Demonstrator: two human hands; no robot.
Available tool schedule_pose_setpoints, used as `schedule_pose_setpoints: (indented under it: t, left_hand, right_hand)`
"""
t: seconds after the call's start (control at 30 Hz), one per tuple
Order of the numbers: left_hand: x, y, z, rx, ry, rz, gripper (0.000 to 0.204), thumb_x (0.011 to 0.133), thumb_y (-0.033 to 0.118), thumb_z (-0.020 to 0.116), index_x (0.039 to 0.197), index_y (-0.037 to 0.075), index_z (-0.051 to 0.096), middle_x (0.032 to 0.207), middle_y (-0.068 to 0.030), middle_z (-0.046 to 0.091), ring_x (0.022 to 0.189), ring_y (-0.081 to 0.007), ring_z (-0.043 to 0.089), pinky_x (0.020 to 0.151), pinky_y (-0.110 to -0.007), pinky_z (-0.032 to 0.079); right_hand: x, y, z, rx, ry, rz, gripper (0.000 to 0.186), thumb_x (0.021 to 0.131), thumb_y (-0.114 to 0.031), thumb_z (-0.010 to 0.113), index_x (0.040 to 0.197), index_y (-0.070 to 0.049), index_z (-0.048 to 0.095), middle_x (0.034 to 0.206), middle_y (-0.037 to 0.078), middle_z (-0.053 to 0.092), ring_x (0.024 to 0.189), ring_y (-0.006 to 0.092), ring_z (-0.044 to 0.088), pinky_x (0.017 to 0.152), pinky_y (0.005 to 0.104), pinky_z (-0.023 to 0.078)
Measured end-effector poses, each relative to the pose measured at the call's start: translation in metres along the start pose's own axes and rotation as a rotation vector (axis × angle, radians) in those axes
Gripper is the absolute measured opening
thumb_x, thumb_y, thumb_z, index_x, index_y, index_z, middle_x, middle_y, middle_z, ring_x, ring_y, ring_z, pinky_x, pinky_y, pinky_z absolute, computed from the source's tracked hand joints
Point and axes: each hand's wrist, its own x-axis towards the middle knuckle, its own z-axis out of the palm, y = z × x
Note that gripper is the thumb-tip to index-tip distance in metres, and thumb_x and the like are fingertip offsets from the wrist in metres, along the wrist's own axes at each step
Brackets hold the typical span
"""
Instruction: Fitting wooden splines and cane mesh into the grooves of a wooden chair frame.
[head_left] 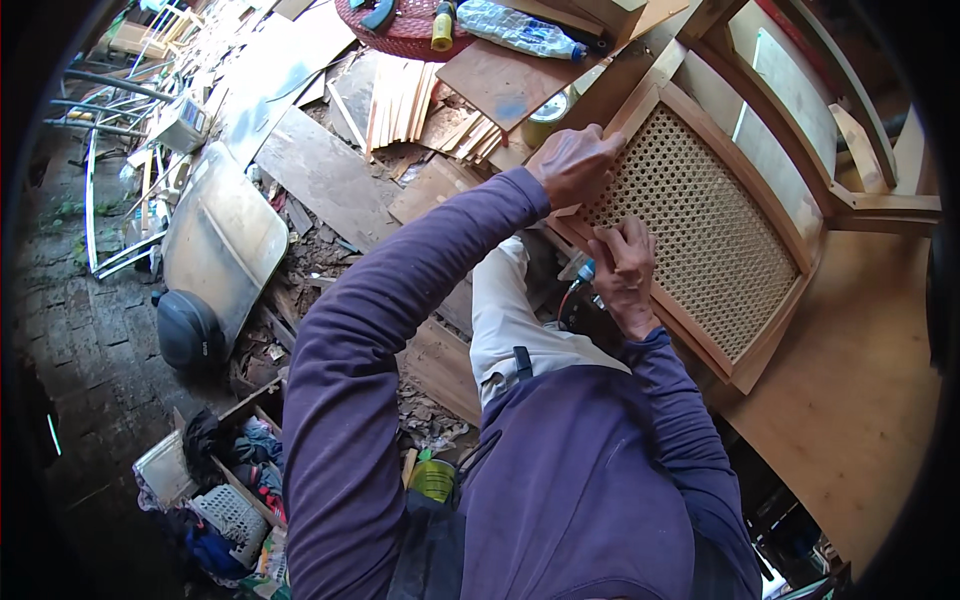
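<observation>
A woven cane panel (700,230) in a wooden frame (800,235) leans at a slant in front of me. My left hand (578,165) is closed at the frame's upper left edge; what its fingers grip is hidden. Lower down, my right hand (627,268) has its fingers curled against the left side of the cane. I cannot make out what lies in that grip. Just left of the right hand shows a blue-and-silver hose fitting (580,275) with an orange hose. Whether the fitting belongs to something in the hand cannot be seen.
Curved wooden chair parts (770,100) stand at the upper right, above a plywood sheet (850,350). A red woven stool (400,35) carries bottles and a tool. Wood strips (400,100) and boards litter the floor. At left are a dark helmet (190,328) and a crate of cloths (245,475).
</observation>
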Motion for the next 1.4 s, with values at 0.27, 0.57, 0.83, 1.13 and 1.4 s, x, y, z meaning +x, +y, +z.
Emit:
schedule_pose_setpoints:
  t: [0.27,0.57,0.83,1.13,1.4]
  left_hand:
    - [-0.006,-0.003,0.002,-0.043,0.025,0.010,0.037,0.095,0.022,0.074,0.127,0.007,0.062,0.100,-0.0274,0.069,0.084,-0.0486,0.074,0.071,-0.059,0.058]
    - [0.004,-0.010,-0.010,-0.028,-0.065,0.053,0.038,0.099,0.019,0.074,0.134,0.006,0.066,0.097,-0.0263,0.068,0.085,-0.0471,0.073,0.073,-0.056,0.059]
    - [-0.006,-0.009,-0.016,0.077,-0.227,0.043,0.071,0.097,0.018,0.079,0.162,0.012,0.052,0.106,-0.0238,0.066,0.093,-0.0456,0.072,0.076,-0.053,0.058]
    - [0.016,-0.039,-0.037,0.079,-0.289,0.276,0.050,0.096,0.006,0.063,0.146,0.009,0.061,0.099,-0.0279,0.072,0.086,-0.0451,0.077,0.069,-0.054,0.061]
    - [0.007,-0.055,-0.020,-0.071,-0.204,0.307,0.047,0.100,0.008,0.059,0.146,0.010,0.061,0.094,-0.0279,0.075,0.087,-0.0470,0.078,0.069,-0.056,0.061]
  right_hand:
    - [-0.002,-0.005,0.005,-0.009,0.003,-0.014,0.017,0.088,-0.012,0.083,0.103,-0.008,0.075,0.098,0.009,0.057,0.097,0.0318,0.060,0.087,0.0467,0.044]
    - [0.001,-0.005,0.002,0.031,0.071,-0.016,0.017,0.087,-0.012,0.084,0.101,-0.008,0.076,0.098,0.009,0.058,0.098,0.0310,0.061,0.087,0.0455,0.046]
    - [0.000,-0.005,-0.003,0.003,0.116,-0.011,0.023,0.083,-0.013,0.088,0.102,-0.007,0.075,0.098,0.008,0.059,0.095,0.0303,0.060,0.085,0.0454,0.046]
    - [0.000,-0.014,0.004,0.009,0.050,0.076,0.021,0.082,-0.015,0.090,0.095,-0.007,0.075,0.097,0.008,0.059,0.095,0.0294,0.060,0.085,0.0453,0.045]
    - [0.014,-0.029,0.000,-0.055,-0.034,0.262,0.020,0.083,-0.010,0.087,0.094,-0.003,0.073,0.095,0.011,0.057,0.094,0.0325,0.060,0.088,0.0447,0.047]
